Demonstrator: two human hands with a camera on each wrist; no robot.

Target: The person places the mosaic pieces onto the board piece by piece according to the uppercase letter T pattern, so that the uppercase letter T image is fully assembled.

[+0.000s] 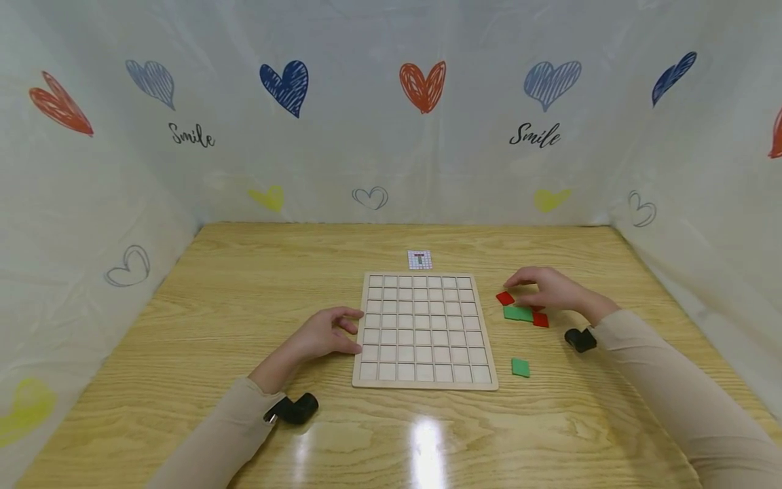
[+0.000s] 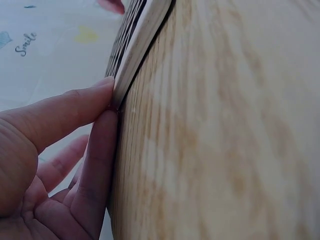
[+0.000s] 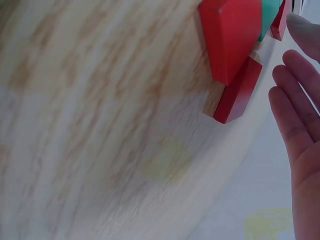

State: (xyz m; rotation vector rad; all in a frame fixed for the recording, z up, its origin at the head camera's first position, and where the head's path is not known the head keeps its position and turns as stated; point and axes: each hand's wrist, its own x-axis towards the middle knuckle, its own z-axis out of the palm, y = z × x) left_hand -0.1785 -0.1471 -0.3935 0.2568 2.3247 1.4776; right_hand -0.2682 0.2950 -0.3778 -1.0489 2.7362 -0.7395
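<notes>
A square wooden board with a grid of shallow cells lies mid-table. At its left edge is my left hand, thumb and fingers apart, fingertips touching the rim; the left wrist view shows the thumb right at that rim. My right hand hovers over a small cluster of flat square tiles, holding nothing, thumb apart from the fingers. In the cluster are a red tile near the fingertips, green tiles and another red tile. One more red tile is partly hidden by the hand.
A small card with a red-and-green T pattern on a grid lies behind the board. A single green tile lies right of the board's near corner. A white curtain printed with hearts encloses the wooden table.
</notes>
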